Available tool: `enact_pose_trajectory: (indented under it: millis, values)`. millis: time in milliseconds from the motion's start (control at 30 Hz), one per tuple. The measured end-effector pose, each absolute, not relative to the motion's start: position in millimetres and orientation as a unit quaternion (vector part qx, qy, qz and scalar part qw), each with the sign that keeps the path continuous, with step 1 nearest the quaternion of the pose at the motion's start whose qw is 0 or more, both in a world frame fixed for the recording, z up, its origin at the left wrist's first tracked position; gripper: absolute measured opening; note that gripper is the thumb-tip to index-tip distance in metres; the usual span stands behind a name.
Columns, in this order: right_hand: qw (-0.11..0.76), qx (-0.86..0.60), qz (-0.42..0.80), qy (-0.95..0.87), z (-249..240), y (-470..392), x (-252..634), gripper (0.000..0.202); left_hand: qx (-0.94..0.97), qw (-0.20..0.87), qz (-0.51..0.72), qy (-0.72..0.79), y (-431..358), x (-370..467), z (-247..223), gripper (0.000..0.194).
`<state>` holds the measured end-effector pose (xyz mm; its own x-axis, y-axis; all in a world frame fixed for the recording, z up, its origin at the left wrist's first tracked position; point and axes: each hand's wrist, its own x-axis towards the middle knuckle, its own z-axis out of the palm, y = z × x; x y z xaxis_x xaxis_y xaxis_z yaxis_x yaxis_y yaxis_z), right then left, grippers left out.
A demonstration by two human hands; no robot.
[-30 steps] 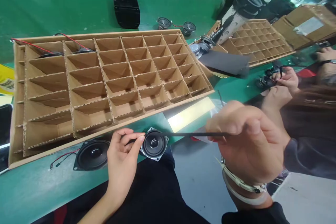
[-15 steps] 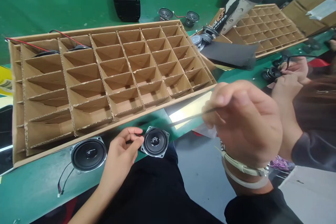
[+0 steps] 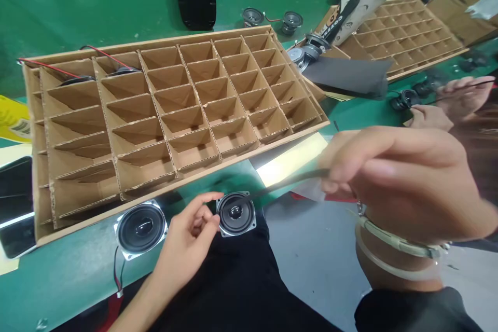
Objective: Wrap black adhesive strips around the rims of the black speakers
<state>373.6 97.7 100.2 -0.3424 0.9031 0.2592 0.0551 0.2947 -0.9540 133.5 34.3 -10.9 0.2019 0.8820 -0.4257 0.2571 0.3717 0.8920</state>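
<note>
My left hand (image 3: 190, 236) grips the left edge of a small square-framed speaker (image 3: 235, 212), thumb and fingers closed on it, cone facing up. This speaker sits at the bench's near edge, above my lap. To its right, my right hand (image 3: 400, 181) pinches one end of a thin dark strip (image 3: 288, 182), blurred by motion. The strip runs slantwise down to the speaker's upper rim; whether it is fixed there I cannot tell. A second, similar speaker (image 3: 142, 228) lies left of my left hand, its wires hanging toward the bench edge.
A divided cardboard tray (image 3: 190, 135) lies just beyond my hands, two speakers with red wires in its far-left cells. Yellow paper (image 3: 293, 158) lies at its near right. Another divided tray (image 3: 408, 36) stands farther right, near a co-worker's hands (image 3: 439, 106) holding a speaker.
My right hand has moved to the right, and more of the dark strip shows between it and the speaker. My left hand still holds the speaker. The whole view has shifted slightly.
</note>
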Motion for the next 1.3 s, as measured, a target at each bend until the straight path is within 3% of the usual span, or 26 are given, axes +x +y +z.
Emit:
enact_pose_trajectory:
  millis: [67, 233, 367, 467, 667, 733, 900, 1000, 1167, 1300]
  values:
    - [0.430, -0.383, 0.370, -0.729, 101.2, 96.1, 369.4, 0.010, 0.493, 0.575, 0.282, 0.589, 22.4, 133.2, -12.0, 0.030]
    - [0.328, -0.385, 0.148, -0.850, 105.1, 107.8, 361.4, 0.021, 0.478, 0.568, 0.308, 0.595, 20.2, 135.2, -12.8, 0.023]
    - [0.331, -0.370, 0.022, -0.868, 103.0, 125.0, 358.9, 0.024, 0.430, 0.613, 0.313, 0.585, 25.9, 137.6, -12.8, 0.024]
    - [0.310, -0.369, -0.040, -0.875, 102.0, 133.4, 354.9, 0.014, 0.382, 0.636, 0.324, 0.587, 19.6, 143.8, -12.0, 0.027]
    - [0.312, -0.335, 0.035, -0.888, 105.0, 142.9, 335.0, 0.020, 0.308, 0.684, 0.310, 0.585, 6.1, 150.4, -10.4, 0.037]
    - [0.328, -0.311, 0.077, -0.888, 106.6, 147.5, 327.1, 0.023, 0.405, 0.649, 0.264, 0.588, 14.5, 144.2, -8.7, 0.039]
    - [0.331, -0.253, 0.155, -0.896, 111.1, 159.8, 310.4, 0.020, 0.645, 0.559, 0.155, 0.498, 48.7, 127.9, -1.7, 0.064]
    - [0.302, -0.290, 0.175, -0.891, 115.3, 163.4, 300.6, 0.020, 0.675, 0.558, 0.127, 0.467, 52.3, 126.3, -0.8, 0.061]
    - [0.242, -0.336, 0.297, -0.860, 122.1, 165.8, 285.6, 0.027, 0.573, 0.614, 0.191, 0.508, 31.3, 128.1, -8.9, 0.057]
    - [0.266, -0.331, 0.356, -0.832, 125.8, 164.9, 278.2, 0.030, 0.552, 0.628, 0.197, 0.513, 25.4, 126.2, -12.7, 0.060]
